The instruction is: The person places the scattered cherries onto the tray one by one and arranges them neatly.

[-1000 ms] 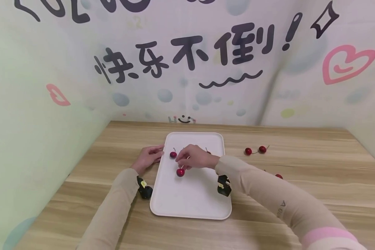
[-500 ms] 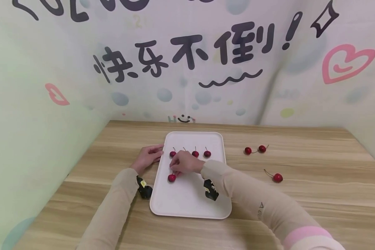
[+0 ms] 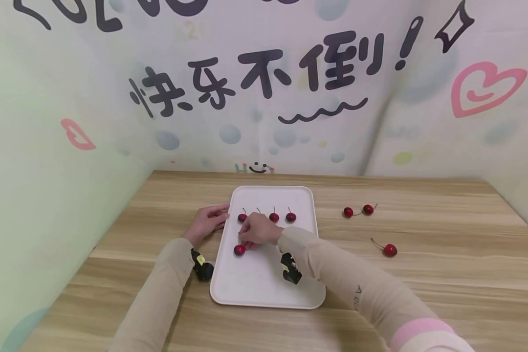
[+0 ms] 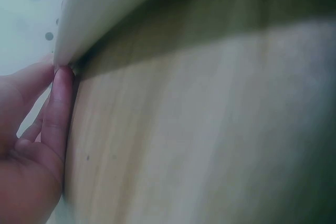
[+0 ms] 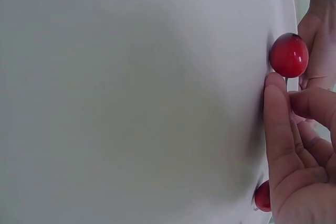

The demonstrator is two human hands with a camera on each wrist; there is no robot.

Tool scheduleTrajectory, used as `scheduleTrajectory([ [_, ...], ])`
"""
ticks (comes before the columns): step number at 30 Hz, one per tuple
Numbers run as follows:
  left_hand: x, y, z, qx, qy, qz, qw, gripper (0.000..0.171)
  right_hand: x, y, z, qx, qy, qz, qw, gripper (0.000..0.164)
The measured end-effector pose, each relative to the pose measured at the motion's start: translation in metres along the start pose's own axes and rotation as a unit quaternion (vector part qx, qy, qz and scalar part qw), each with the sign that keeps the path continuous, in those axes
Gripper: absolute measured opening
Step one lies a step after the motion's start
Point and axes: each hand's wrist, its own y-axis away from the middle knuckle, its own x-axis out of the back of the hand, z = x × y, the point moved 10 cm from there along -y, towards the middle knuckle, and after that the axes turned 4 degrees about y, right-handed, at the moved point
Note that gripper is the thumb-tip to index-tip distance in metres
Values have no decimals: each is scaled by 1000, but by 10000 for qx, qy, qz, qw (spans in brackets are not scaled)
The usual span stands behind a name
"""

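A white rectangular tray point(image 3: 268, 288) lies on the wooden table. My right hand point(image 3: 258, 229) is over its left half, pinching a dark red cherry point(image 3: 239, 250) by the stem. In the right wrist view this cherry point(image 5: 289, 56) sits at the fingertips, low over the tray or on it; I cannot tell which. Behind the hand runs a row of cherries, among them a left one point(image 3: 242, 218), a middle one point(image 3: 274, 217) and a right one point(image 3: 291, 216); another shows only its stem. My left hand point(image 3: 206, 222) touches the tray's left edge with fairly straight fingers.
Right of the tray, two cherries point(image 3: 348, 212) lie near each other towards the back, and a single cherry point(image 3: 390, 250) lies nearer. A printed cloth backdrop point(image 3: 264, 137) rises behind the table. Dark wrist devices point(image 3: 292, 269) sit on both wrists.
The right hand has moved left and slightly nearer with its cherry, then barely shifted in the last half second. More of the back row shows now. The left hand stays at the tray's edge.
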Motion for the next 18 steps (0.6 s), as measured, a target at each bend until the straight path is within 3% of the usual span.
scheduleTrajectory([
  [18,1,0,1,-15,-22,41,10000,39,-1,-5,5,-110,-315,218,9992,8],
])
